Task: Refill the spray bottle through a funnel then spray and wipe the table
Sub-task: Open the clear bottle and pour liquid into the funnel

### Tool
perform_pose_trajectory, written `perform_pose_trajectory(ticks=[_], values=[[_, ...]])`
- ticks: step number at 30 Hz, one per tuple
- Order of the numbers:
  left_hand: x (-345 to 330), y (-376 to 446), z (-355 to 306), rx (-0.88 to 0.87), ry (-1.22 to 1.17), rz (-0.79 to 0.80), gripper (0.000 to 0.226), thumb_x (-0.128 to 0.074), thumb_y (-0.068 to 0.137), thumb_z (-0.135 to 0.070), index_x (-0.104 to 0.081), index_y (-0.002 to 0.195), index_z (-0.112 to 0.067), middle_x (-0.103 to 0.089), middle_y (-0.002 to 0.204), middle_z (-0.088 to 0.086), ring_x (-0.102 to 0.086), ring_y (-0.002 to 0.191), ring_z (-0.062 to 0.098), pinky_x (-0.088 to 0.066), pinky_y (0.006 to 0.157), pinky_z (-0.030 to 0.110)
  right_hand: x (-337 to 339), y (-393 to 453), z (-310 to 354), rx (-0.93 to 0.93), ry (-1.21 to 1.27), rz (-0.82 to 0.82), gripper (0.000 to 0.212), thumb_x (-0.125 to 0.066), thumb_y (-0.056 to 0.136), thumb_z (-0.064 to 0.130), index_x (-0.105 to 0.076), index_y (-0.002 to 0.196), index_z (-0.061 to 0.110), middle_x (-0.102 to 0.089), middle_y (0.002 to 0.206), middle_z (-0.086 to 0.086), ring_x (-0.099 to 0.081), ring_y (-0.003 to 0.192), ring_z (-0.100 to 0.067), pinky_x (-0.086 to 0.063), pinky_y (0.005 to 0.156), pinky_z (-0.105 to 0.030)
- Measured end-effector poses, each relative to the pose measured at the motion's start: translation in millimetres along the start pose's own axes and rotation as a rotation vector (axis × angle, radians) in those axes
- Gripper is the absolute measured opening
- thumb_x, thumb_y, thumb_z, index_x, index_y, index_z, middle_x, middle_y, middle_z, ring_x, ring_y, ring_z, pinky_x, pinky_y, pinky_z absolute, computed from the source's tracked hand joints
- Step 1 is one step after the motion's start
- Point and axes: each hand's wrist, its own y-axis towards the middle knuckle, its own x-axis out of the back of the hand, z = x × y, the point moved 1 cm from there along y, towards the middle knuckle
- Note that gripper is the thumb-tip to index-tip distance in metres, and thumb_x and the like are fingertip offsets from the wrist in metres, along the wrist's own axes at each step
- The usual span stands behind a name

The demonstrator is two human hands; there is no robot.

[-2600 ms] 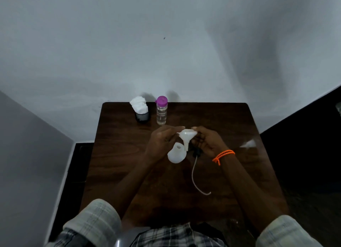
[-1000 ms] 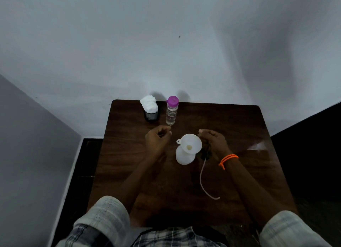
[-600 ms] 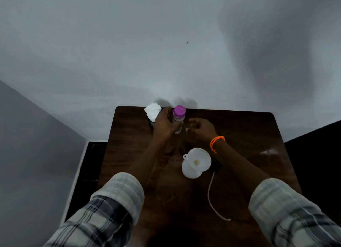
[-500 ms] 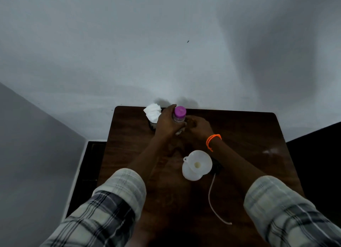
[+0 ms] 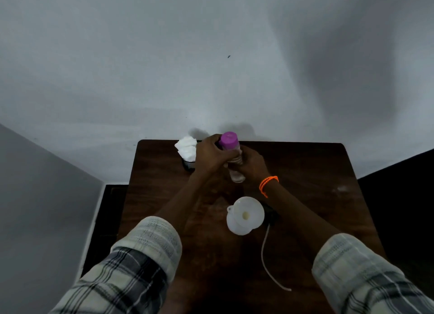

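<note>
So from where I'm watching, we're at the "get the refill open" step, nothing poured yet as far as I can tell. Both hands are up at the far end of the table (image 5: 305, 172), wrapped around the clear refill bottle (image 5: 236, 172) with the purple cap (image 5: 228, 138). The left hand (image 5: 210, 156) has its fingers curled round the upper part just under the cap, and the right hand (image 5: 252, 164) grips the body lower down, orange band (image 5: 268, 181) on that wrist. The bottle looks tilted a bit toward me, and I can't tell whether it's lifted or resting on the wood. The spray bottle (image 5: 239, 228) sits nearer me, mid-table, with the white funnel (image 5: 245, 214) already seated in its neck, so that side's ready. The dark sprayer head (image 5: 272, 217) lies just beside it on the right, its white dip tube (image 5: 267, 262) trailing toward me. Tissues (image 5: 186, 148) in a dark holder (image 5: 189, 165) sit at the back left, just beside the left hand, for the wipe later. Next move, I'd say: twist that cap off while the other hand steadies the body, then bring the bottle over the funnel and pour slowly, since the funnel is only perched there and a bump could tip the lot
</note>
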Motion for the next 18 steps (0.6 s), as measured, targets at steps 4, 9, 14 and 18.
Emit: perform_pose_trajectory(ticks=[4,9,14,18], values=[[5.0,1.5,-35.0,-0.015,-0.172,0.055,0.054,-0.095,0.06,-0.036,-0.075,0.108,-0.021,-0.077,0.094,-0.009,-0.071,0.084,0.003,-0.059,0.077,0.023,26.9,-9.4,17.3,0.035,0.163,-0.082,0.044,-0.09,0.07,0.01,-0.071,0.11,0.017,-0.074,0.095,0.01,-0.069,0.086,0.007,-0.051,0.074,-0.011],[26.4,6.6,-92.0,0.06,-0.46,0.333,0.044,-0.087,0.077,-0.036,-0.073,0.116,-0.022,-0.076,0.11,-0.001,-0.073,0.103,0.014,-0.06,0.092,0.043,69.1,-26.5,39.5,0.162,0.198,-0.126,0.039,-0.092,0.071,0.019,-0.075,0.105,0.014,-0.079,0.096,0.0,-0.074,0.093,-0.011,-0.059,0.084,-0.034],[48.7,11.7,-126.0,0.057,-0.726,0.54,0.038,-0.059,0.102,-0.03,-0.062,0.136,-0.012,-0.067,0.134,0.006,-0.059,0.129,0.024,-0.048,0.109,0.049,104.3,-43.1,61.1,0.233,0.18,-0.058,0.033,-0.087,0.078,0.023,-0.073,0.107,0.015,-0.078,0.099,-0.003,-0.074,0.094,-0.02,-0.058,0.091,-0.05],[48.8,2.7,-144.8,-0.02,-0.823,0.681,0.048,-0.054,0.103,-0.024,-0.05,0.145,-0.003,-0.057,0.143,0.015,-0.055,0.131,0.028,-0.046,0.109,0.046,116.9,-60.8,81.6,0.206,0.354,0.099,0.039,-0.083,0.078,0.011,-0.07,0.114,0.009,-0.076,0.107,-0.013,-0.073,0.101,-0.03,-0.056,0.096,-0.051]])
